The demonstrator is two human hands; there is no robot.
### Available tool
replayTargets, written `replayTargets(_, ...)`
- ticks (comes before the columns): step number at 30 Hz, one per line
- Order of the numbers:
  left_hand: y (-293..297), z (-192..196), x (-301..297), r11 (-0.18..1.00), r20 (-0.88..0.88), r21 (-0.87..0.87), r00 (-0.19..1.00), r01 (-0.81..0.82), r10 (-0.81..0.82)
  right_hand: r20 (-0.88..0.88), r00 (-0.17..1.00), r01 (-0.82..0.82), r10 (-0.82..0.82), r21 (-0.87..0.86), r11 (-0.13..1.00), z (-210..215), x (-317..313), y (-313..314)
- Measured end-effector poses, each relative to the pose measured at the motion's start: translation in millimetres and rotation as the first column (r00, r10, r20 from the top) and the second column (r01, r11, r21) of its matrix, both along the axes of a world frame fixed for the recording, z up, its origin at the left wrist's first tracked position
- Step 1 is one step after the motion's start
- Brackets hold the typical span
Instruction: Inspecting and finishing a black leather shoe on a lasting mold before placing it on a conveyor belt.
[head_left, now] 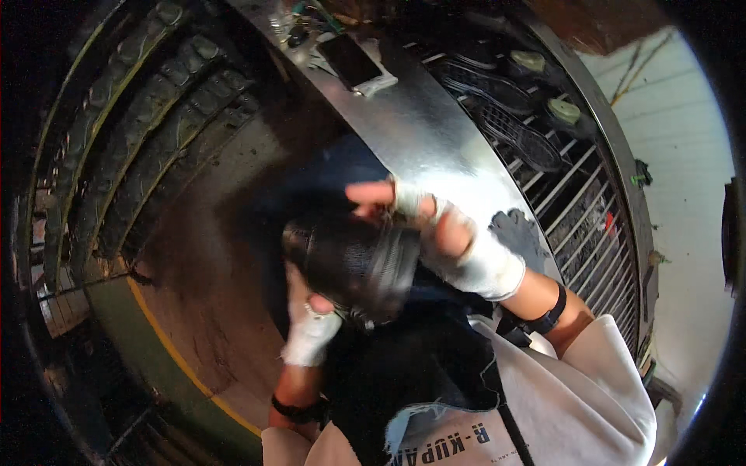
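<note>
Dark apron [412,365] nearest camera; left hand [309,322] and right hand [447,237], both bandaged, clamped on black shoe [353,264] beside metal table [423,124].

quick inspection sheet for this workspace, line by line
surface: curved shiny metal bench, dark smear near its edge
job's things: dark round ribbed part, held at chest height
clutter: black flat phone-like slab on bench; dark mesh soles on wire rack
hands: left hand cloth-wrapped, under the part; right hand cloth-wrapped, on its top
cables: nothing seen
surroundings: rows of stacked dark treaded pieces on the left; floor with yellow line
</note>
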State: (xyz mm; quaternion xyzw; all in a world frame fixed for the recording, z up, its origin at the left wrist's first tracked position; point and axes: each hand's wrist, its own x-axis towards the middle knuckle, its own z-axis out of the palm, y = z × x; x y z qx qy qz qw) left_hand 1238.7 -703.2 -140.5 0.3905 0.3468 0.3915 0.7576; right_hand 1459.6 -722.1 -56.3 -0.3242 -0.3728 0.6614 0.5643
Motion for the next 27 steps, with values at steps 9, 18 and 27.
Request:
replayTargets(9,61.4,96.9,-41.2,0.294,-0.378,0.919,0.804,0.264,0.459,-0.422,0.906,-0.231,0.038,-0.418,0.879,-9.4,1.3,-44.2)
replayTargets(18,18.9,-4.0,10.3,0.834,0.709,-0.452,0.695,0.317,0.121,0.035,0.994,-0.092,0.107,-0.295,0.951,-60.8,-15.3,-78.2)
replayTargets(27,24.7,22.2,41.8,0.976,-0.137,-0.107,0.975,-0.188,0.173,0.241,0.961,0.203,-0.135,-0.288,0.936,-55.3,-13.4,-55.4)
